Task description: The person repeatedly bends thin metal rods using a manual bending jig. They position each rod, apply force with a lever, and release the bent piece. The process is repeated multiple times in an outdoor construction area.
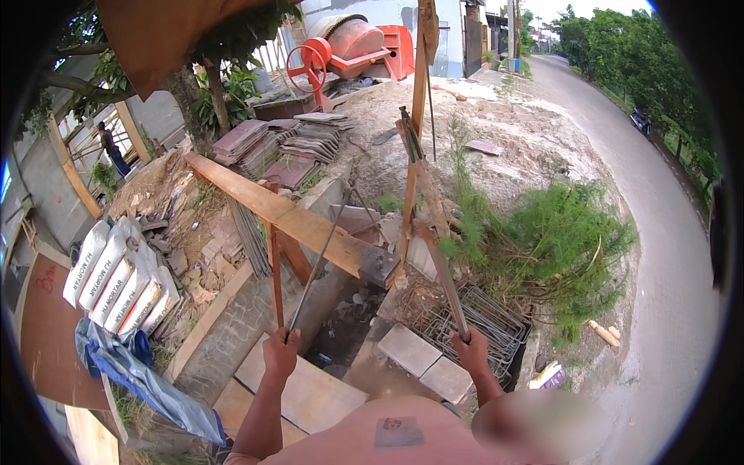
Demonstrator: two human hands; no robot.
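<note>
My left hand (280,350) grips the near end of a thin steel rod (319,260) that slants up toward the wooden plank (279,211). My right hand (470,347) holds the lower end of a thicker rusty bar (443,273) that rises toward an upright wooden post (416,132) with metal pieces fixed to it. Both arms come in from the lower edge. The two rods meet near the far end of the plank, above a dark drain trench (341,325).
Stacked cement sacks (120,280) and a blue tarp (136,370) lie left. Bent steel stirrups (492,322) and concrete pavers (422,360) sit right of the trench. Roof tiles (283,143), a red cement mixer (353,46), a green bush (558,244), a road (659,201) and a distant person (111,146) surround.
</note>
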